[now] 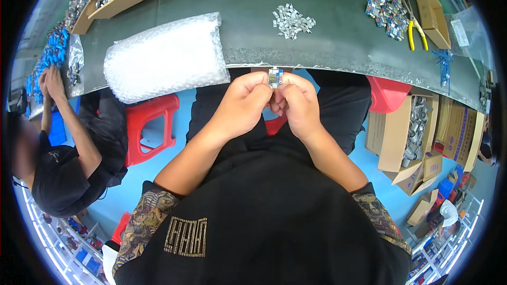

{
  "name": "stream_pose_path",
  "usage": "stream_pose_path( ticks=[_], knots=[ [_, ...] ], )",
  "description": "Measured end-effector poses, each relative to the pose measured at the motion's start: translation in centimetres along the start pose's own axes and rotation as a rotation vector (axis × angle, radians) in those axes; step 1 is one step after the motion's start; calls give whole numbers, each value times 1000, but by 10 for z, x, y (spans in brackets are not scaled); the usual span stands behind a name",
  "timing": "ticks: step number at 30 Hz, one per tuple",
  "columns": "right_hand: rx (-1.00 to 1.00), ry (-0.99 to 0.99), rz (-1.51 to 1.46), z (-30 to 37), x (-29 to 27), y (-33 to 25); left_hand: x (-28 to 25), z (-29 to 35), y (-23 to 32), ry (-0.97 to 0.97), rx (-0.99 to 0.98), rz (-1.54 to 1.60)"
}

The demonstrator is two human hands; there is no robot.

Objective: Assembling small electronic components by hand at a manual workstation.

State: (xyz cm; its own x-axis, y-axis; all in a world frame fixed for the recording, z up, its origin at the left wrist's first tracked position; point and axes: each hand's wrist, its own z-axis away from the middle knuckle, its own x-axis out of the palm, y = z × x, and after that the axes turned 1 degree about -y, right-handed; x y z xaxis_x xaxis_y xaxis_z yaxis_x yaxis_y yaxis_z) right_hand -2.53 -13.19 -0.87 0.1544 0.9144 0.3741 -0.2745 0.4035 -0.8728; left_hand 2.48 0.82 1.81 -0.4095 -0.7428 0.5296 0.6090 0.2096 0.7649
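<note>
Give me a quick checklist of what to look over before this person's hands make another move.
1. Small circuit board held: ok, pinched between the left hand and right hand.
2. Its display visible: ok, facing the camera.
3. Bubble wrap fully on the table: not ok, it overhangs the front edge.
4. Yellow-handled pliers clear of both hands: ok, lying off to the right.
5. Board's fine connections sound: cannot tell, too small.

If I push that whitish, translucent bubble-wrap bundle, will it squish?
The bubble-wrap bundle would probably squish, being covered in bubbles. Those suggest it's light for its size. It might slip off: its near edge overhangs the dark green table.
</note>
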Motion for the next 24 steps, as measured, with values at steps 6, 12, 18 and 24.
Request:
stream_pose_path(
  ticks=[6, 12, 18, 24],
  knots=[
    [21, -40, -127, -3, 0, -1, -3, -3, 2, -30, -21, -63],
    [-9, -84, -131, -5, -3, 0, -3, -4, 5, -47, -52, -73],
    [-49, -116, -74, 2, -10, 3, 0, 2, 0, -58, 45, -146],
    [-311, -170, 254, 22, -17, -7, -12, 21, -3, -162, 121, -318]
  ],
)
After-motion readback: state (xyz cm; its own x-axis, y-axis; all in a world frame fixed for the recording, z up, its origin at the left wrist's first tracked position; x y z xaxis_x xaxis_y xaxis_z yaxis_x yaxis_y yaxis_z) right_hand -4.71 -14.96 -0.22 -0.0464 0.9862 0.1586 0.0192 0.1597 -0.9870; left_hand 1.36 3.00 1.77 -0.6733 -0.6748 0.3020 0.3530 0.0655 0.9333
